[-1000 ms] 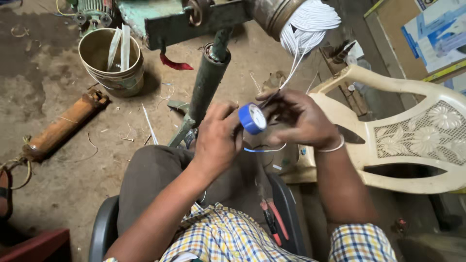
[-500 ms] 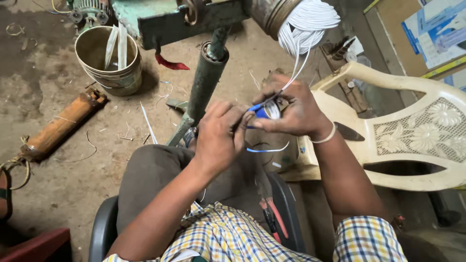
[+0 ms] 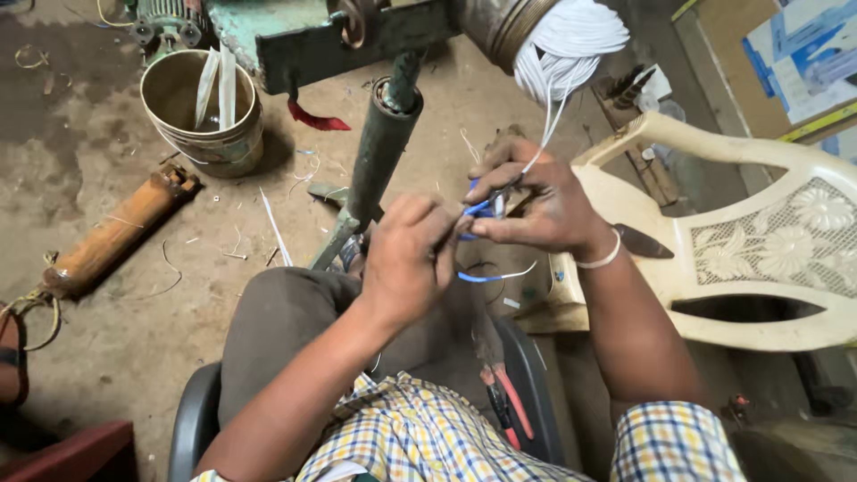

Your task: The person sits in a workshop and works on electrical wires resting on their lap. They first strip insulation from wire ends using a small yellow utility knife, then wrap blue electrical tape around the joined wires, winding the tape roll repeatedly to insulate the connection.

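Bucket (image 3: 201, 134) on the floor up left, white strips (image 3: 217, 85) standing in it. My left hand (image 3: 406, 259) and right hand (image 3: 540, 205) meet over my lap, both pinching blue tape (image 3: 478, 210) around white wire (image 3: 549, 125) from the coil (image 3: 571, 45). Cream plastic chair (image 3: 759, 241) close on the right; bare floor (image 3: 116, 303) left.

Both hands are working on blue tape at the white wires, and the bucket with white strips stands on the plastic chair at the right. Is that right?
Not quite. The head view shows both the left hand and right hand at the blue tape on the white wires, but the bucket with white strips stands on the floor at the upper left, not on the plastic chair.
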